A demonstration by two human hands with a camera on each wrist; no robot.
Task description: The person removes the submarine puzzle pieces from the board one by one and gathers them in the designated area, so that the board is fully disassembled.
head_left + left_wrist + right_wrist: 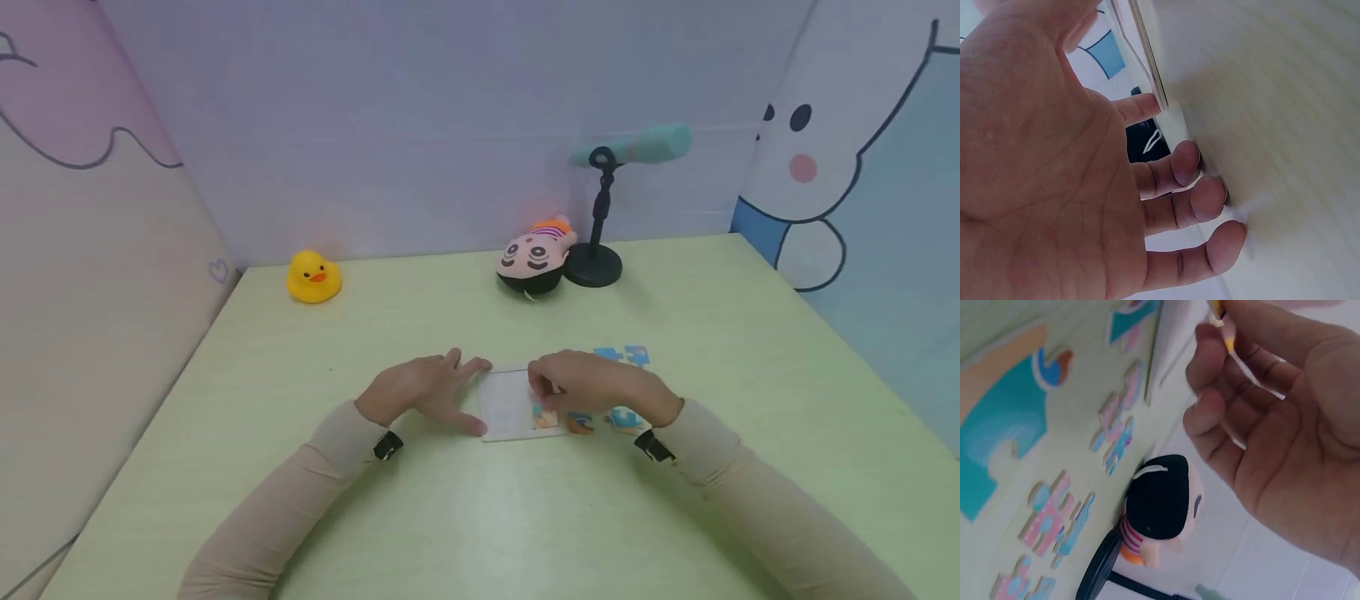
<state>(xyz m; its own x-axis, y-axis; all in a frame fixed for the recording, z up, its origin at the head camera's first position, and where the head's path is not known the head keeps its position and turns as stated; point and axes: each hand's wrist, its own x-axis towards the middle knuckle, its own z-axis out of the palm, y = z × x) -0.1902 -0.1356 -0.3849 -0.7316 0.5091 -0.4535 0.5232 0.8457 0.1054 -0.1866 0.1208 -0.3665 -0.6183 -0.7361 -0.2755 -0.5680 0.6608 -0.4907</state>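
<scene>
A person is sitting at a pale green table [480,517] with both forearms in beige sleeves reaching forward.

The left hand [420,390] is lying beside the left edge of a white puzzle board [510,404], which is lying flat near the middle of the table. Its fingers are stretching out almost straight; the left wrist view is showing the fingertips [1209,197] pressing on the table surface, with the board edge [1144,53] just by the thumb and index finger. This hand is gripping nothing.

The right hand [592,385] is hovering over the right part of the board with its fingers curling downward. In the right wrist view the fingers [1222,369] are pinching a thin puzzle piece [1230,342], seen edge-on, with a yellow patch on it. The piece is sitting over the board's right side.

Loose puzzle pieces are lying on the table to the right of the board: a blue one [622,356] beyond the right hand, and others [622,419] near the wrist. The right wrist view is showing a large teal and orange piece [1004,437] and several small pink and blue ones [1116,425].

At the far edge, a yellow rubber duck [313,277] is sitting to the left. A round doll head [534,257] is lying just beside a black stand [596,250] carrying a mint-green bar [637,146]. Cartoon-printed panels are enclosing the table.
</scene>
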